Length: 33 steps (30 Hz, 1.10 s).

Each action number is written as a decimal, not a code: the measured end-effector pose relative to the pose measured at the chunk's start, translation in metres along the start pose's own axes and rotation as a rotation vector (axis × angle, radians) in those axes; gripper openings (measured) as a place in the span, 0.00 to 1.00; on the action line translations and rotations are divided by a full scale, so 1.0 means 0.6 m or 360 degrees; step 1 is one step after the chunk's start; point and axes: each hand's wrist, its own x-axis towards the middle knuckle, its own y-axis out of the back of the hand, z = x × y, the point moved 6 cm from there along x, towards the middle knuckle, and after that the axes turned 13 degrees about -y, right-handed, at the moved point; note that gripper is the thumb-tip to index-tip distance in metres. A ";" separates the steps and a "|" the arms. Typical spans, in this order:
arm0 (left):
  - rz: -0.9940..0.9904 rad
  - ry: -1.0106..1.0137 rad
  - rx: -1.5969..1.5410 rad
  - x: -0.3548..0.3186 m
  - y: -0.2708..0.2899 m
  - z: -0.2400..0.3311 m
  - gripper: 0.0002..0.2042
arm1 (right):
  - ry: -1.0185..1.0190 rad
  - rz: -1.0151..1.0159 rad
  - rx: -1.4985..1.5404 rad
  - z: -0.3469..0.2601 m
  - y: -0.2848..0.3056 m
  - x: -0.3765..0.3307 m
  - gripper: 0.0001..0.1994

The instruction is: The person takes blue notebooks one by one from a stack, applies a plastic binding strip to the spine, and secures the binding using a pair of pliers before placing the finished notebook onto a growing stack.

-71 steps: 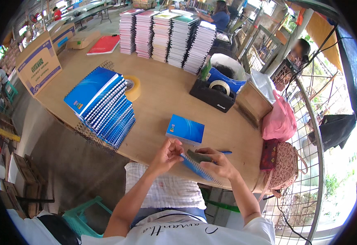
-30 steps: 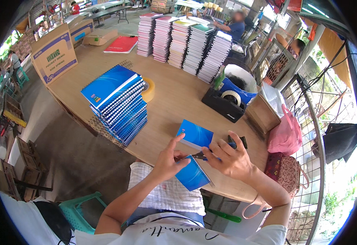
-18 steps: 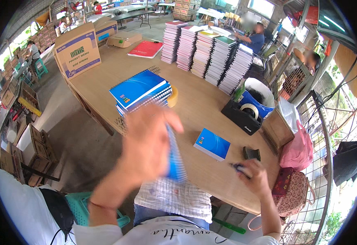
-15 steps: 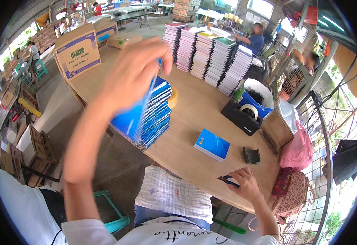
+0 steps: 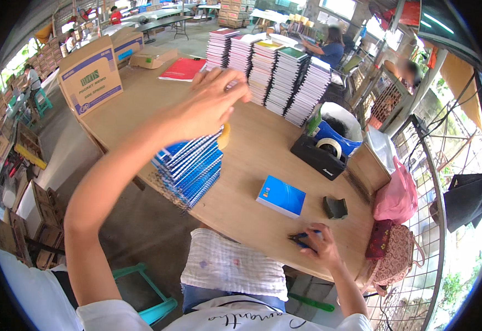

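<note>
My left hand (image 5: pixel 208 105) is raised over a tall stack of blue spiral notebooks (image 5: pixel 194 171) at the table's near left edge. Its fingers are loosely bent and apart, with nothing visible in them; the hand and forearm hide the top of the stack. Low on the right, my right hand (image 5: pixel 323 245) is closed around a pair of small dark-blue-handled pliers (image 5: pixel 304 239), their tips pointing left just above the table. Beyond them lies a block of blue-covered notebooks (image 5: pixel 281 196), with a small dark curved piece (image 5: pixel 335 207) to its right.
Behind stand several tall notebook piles (image 5: pixel 263 71), a red notebook (image 5: pixel 183 69) and a cardboard box (image 5: pixel 90 77). On the right are a black tape dispenser (image 5: pixel 319 157), a blue-and-white bucket (image 5: pixel 340 129), a pink plastic bag (image 5: pixel 396 190) and a patterned bag (image 5: pixel 393 254). Other people work farther back.
The blue notebook that hung from my left hand is no longer in it. That hand has moved slightly toward the right, over the stack. My right hand keeps the pliers, now turned a little.
</note>
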 end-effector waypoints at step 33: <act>-0.0642 0.1420 -0.0936 -0.122 -0.471 0.147 0.16 | -0.0515 0.0349 -0.0691 0.390 0.027 0.158 0.09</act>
